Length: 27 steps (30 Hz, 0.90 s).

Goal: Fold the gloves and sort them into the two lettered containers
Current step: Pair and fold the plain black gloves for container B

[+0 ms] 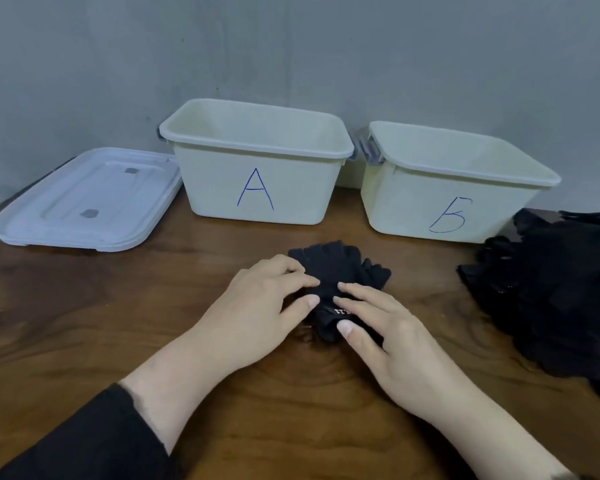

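A black knit glove [336,268] lies bunched on the wooden table in front of me, its fingers pointing away and a small white label near its cuff. My left hand [257,313] presses its left side with fingertips on the fabric. My right hand [381,334] rests on its right side and cuff, thumb at the near end. Behind stand two cream plastic containers: one marked A [257,188] in the middle, one marked Б [447,209] to the right. Both look empty from here. A pile of black gloves [551,292] lies at the right.
Stacked white lids [87,202] lie flat at the left, beside container A. A grey wall runs close behind the containers. The brown wooden table [118,323] stretches bare to the left of my hands and towards me.
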{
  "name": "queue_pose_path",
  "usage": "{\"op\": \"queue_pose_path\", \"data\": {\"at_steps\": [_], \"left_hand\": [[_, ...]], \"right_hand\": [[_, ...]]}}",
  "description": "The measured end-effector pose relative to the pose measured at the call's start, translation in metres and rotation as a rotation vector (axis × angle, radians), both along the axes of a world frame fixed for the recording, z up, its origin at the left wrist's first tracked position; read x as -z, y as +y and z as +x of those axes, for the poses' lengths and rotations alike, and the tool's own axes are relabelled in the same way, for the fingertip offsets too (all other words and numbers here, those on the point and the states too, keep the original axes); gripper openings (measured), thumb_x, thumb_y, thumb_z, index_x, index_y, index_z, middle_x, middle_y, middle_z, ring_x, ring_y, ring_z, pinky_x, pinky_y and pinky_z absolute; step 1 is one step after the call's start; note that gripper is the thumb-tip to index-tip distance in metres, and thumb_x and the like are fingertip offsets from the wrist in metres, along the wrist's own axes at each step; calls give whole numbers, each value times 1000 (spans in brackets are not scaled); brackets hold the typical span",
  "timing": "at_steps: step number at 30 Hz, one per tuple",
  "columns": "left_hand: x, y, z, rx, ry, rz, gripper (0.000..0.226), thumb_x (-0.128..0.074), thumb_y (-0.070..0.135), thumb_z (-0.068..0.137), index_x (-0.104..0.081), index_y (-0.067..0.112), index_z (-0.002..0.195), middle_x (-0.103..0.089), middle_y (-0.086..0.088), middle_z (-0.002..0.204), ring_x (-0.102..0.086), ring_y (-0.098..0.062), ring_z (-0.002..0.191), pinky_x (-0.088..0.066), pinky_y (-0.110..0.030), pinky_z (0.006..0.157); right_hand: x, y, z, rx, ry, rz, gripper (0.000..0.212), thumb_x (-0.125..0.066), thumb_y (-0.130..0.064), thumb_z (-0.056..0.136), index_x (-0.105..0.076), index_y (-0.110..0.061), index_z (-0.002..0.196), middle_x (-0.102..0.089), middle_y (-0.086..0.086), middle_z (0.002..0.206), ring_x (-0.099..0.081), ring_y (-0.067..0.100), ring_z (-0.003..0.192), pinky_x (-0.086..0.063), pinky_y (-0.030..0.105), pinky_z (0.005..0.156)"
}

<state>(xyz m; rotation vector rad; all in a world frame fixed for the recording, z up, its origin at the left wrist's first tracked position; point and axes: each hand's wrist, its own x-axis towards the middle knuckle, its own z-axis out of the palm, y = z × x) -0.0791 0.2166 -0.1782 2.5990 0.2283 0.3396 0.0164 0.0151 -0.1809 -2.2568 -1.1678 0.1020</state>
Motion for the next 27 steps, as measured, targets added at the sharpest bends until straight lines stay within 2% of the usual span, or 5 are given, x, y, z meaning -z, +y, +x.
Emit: {"op": "queue_pose_path", "data": {"at_steps": [6, 10, 19, 24, 27], "left_hand": [[0, -5, 1, 19, 72, 23, 45, -38, 57, 98, -52, 43, 139, -32, 21, 151, -24, -1, 138, -16, -26, 115], [3, -6, 1, 65, 128, 45, 46, -37, 59, 98, -47, 47, 141, -24, 21, 157, -13, 0, 145, -4, -28, 118], [8, -17, 4, 56, 122, 207, 48, -39, 63, 95, -48, 47, 140, -31, 20, 151, -15, 0, 143, -3, -40, 122], [-3, -11, 5, -78, -207, -134, 34, -61, 52, 89, -61, 40, 121, -48, 24, 123, -37, 16, 115, -33, -27, 108], [-5, 1, 6, -165, -201, -408, 66, -66, 57, 83, -40, 43, 142, -44, 26, 140, -40, 12, 128, -34, -19, 105]], "right_hand": [[-12, -11, 15, 396, -2, 58, 52, -30, -68, 90, -67, -32, 101, -60, -18, 98, -58, 8, 97, -49, 41, 93], [-12, -12, 16, 393, 32, -193, 69, -21, -79, 84, -70, -32, 97, -57, -16, 96, -53, 14, 96, -42, 46, 99], [-10, 0, 8, 363, 191, -33, 25, -57, -53, 93, -55, -34, 108, -64, -17, 96, -55, 6, 97, -37, 39, 102], [-15, -3, 6, 263, 348, 291, 26, -67, -18, 92, -58, -34, 110, -70, -15, 100, -65, 4, 89, -49, 18, 74], [-23, -9, 7, 159, 329, 358, 32, -64, -5, 90, -62, -34, 105, -66, -14, 93, -61, 5, 79, -45, 12, 66]]}}
